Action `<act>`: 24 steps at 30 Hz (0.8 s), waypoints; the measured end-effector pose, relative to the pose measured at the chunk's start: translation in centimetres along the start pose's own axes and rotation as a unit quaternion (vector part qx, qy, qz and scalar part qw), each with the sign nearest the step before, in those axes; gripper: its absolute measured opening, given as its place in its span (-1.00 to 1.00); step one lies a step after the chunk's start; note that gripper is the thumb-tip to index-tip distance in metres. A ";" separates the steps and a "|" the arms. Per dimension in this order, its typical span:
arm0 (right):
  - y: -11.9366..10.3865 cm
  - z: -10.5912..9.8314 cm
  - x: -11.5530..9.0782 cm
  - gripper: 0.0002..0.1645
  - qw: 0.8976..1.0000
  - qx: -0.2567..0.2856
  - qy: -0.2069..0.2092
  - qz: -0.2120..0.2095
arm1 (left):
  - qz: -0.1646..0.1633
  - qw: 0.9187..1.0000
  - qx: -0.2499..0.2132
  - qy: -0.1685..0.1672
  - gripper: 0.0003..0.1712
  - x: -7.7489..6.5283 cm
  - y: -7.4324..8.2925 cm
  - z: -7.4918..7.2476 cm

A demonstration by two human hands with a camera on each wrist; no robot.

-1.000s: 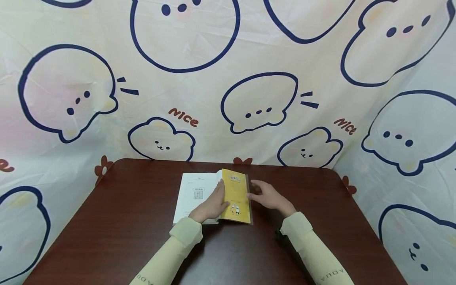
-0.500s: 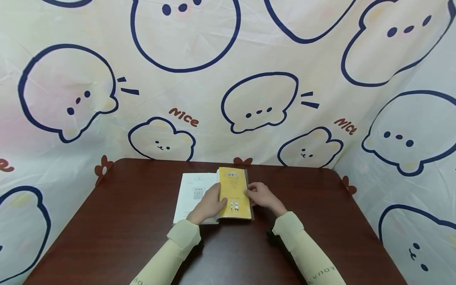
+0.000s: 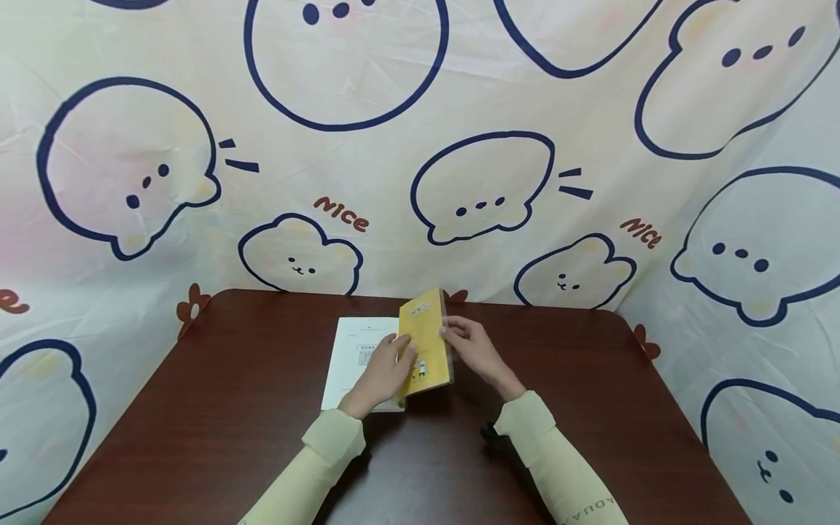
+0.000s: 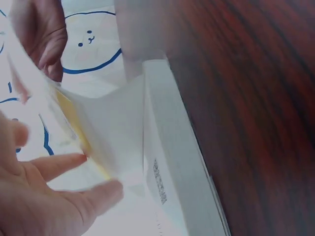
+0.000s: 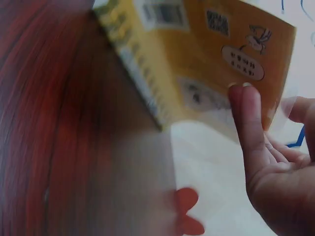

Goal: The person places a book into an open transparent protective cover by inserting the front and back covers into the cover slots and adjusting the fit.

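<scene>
An open book lies on the table, its white printed page [image 3: 357,328] flat at left. The yellow cover flap [image 3: 423,328] is lifted and tilted, with clear plastic film [image 3: 449,364] along its right edge. My left hand [image 3: 383,372] is at the flap's inner edge; in the left wrist view its straight thumb and index finger touch the yellow edge [image 4: 74,118], apart from each other. My right hand [image 3: 479,354] pinches the outer edge. The right wrist view shows its fingers against the cover's outer side [image 5: 216,54], which carries a barcode and cartoon drawings.
The dark brown table [image 3: 230,408] spreads around the book. Behind it and at both sides hangs a pale cloth [image 3: 380,168] with cartoon bears. A small black object [image 3: 488,432] shows at the right cuff.
The yellow flap has risen off the table and tilted toward the left. My right hand has moved slightly left and up with its edge, while my left hand's fingers have spread apart.
</scene>
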State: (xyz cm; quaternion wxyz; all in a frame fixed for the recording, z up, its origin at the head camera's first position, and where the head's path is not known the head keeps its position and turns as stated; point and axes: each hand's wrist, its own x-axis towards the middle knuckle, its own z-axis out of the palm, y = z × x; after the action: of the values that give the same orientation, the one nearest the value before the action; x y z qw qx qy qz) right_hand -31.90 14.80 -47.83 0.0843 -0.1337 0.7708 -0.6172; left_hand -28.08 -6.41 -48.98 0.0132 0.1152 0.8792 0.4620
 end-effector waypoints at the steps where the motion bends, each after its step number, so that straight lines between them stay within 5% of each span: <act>1: -0.3 0.3 0.0 -0.46 1.000 0.007 -0.013 -0.009 | -0.005 1.000 -0.005 0.005 -0.31 0.0 0.0 -0.1; 7: -1.7 3.0 -0.2 -0.41 0.992 0.014 -0.097 -0.079 | -0.039 0.998 -0.052 0.006 -0.11 0.1 0.1 -2.0; 13: -1.6 5.6 -0.5 -0.36 0.979 -0.123 -0.135 -0.096 | -0.081 0.993 -0.086 -0.022 -0.03 0.0 0.2 -4.8; 24: -0.5 7.7 0.2 -0.24 0.945 -0.223 -0.217 -0.101 | 0.010 0.998 -0.063 0.012 -0.35 -0.8 -2.0 -8.2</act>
State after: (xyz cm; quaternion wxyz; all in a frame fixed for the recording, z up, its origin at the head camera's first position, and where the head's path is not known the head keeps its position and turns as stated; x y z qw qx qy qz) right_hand -29.78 7.47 -49.05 0.1550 -0.3567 0.8345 -0.3904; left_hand -28.71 -14.38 -45.98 0.0048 0.1176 0.8474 0.5177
